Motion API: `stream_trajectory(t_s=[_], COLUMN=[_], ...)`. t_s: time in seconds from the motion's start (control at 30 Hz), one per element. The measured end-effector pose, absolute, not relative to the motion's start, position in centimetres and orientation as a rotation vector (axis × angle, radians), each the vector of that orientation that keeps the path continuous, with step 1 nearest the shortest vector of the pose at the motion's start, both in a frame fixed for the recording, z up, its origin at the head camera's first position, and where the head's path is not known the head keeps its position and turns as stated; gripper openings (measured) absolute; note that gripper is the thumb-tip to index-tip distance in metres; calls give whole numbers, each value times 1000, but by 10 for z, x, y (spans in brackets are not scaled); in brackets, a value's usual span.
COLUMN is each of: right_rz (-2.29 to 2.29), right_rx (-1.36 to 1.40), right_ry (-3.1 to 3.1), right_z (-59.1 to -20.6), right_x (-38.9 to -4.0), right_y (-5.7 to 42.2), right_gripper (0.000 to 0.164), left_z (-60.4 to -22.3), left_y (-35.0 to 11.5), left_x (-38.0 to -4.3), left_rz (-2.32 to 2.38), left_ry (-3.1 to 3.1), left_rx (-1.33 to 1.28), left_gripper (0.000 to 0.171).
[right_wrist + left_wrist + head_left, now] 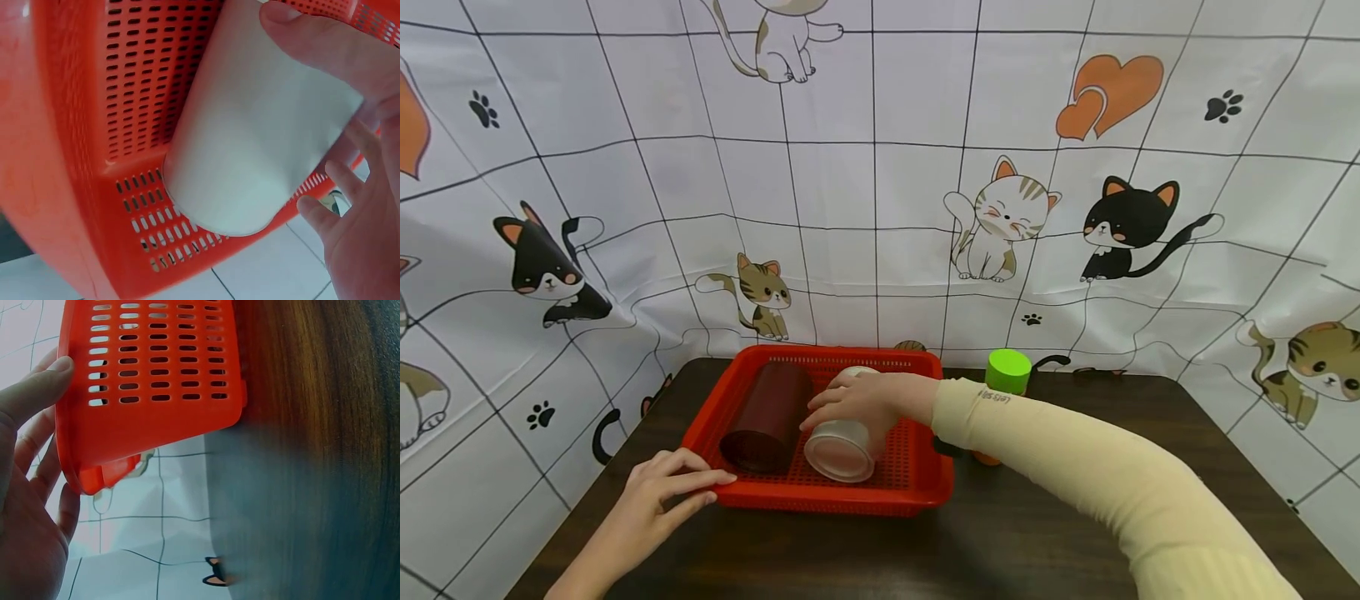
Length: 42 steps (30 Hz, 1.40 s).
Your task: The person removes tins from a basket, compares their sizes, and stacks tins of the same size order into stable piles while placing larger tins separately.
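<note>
A red plastic basket (820, 500) with slotted walls stands on the dark table. At its front left corner my left hand (651, 504) pinches the rim; in the left wrist view the thumb is on one side of the basket wall (156, 428) and the fingers are on the other. Inside, a white cylindrical container (841, 454) lies on its side, its round end toward me. My right hand (861, 408) reaches over from the right and grips it, thumb and fingers around its side (250, 137). Left of it in the basket lies a dark brown cylinder (769, 417).
Behind my right forearm stands a bottle with a green cap (1009, 368), partly hidden by the sleeve (1075, 450). The brown wooden table (1030, 533) extends in front and to the right. A white cat-print sheet (880, 183) hangs behind and at the sides.
</note>
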State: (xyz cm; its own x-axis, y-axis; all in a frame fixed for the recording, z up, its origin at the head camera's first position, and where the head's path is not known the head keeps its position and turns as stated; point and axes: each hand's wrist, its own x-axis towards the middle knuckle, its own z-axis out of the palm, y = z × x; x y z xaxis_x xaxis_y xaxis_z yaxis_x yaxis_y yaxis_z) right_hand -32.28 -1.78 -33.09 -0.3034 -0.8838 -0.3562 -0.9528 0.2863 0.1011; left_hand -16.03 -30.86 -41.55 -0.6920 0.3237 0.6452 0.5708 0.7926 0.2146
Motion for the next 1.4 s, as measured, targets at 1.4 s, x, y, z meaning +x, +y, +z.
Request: stream_trajectory(t_s=[1.4], right_rz=[782], right_rx=[-1808], right_ry=[2336], right_z=[-362], right_x=[-322], right_y=[-42], right_gripper=[109], left_z=[-418], left_y=[-308], left_x=[-158], left_rz=[-559], left_ry=[-2383], left_rx=[-520], left_gripper=[46])
